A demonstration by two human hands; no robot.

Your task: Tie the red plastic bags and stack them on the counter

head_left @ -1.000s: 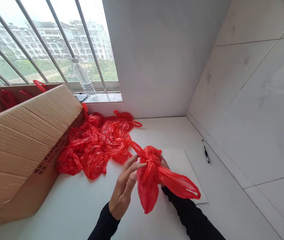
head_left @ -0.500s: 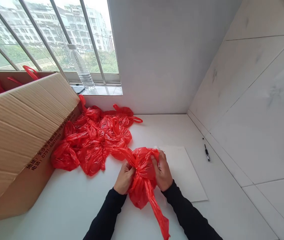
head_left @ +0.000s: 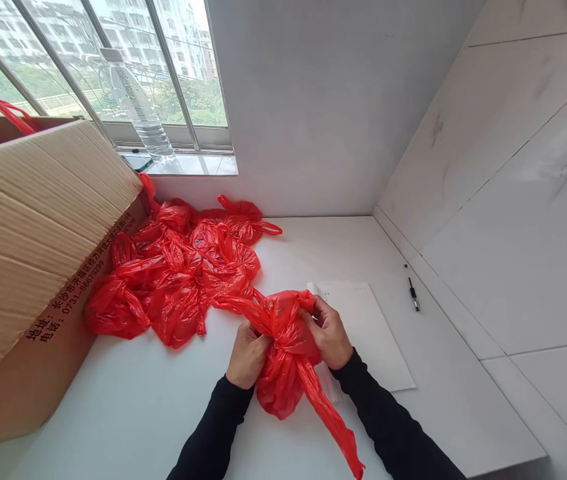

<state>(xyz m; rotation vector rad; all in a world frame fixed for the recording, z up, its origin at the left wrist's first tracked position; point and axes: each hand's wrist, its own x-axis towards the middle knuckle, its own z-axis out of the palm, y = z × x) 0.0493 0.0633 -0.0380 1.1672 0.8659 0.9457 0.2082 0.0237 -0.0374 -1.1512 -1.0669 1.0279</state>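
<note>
Between my two hands is a red plastic bag (head_left: 290,340), knotted in its middle, with one long twisted handle trailing down to the right and another stretching left. My left hand (head_left: 247,355) is closed on the bag's left side beside the knot. On the upper right, my right hand (head_left: 330,331) pinches the bag's edge between thumb and fingers. What lies inside the bag is hidden. A heap of similar red plastic bags (head_left: 178,267), several of them tied, lies on the white table (head_left: 163,407) to the left, close to the held bag's left handle.
A big cardboard box (head_left: 53,220) with red bag handles showing stands at the left. White paper (head_left: 363,327) lies behind my right hand, with a black pen (head_left: 414,295) farther right. A water bottle (head_left: 146,117) stands on the sill by the barred window. Walls border the table.
My right hand has shifted slightly right with the bag's edge, and the bag's trailing handle has swung to the right. The camera view has also moved a little.
</note>
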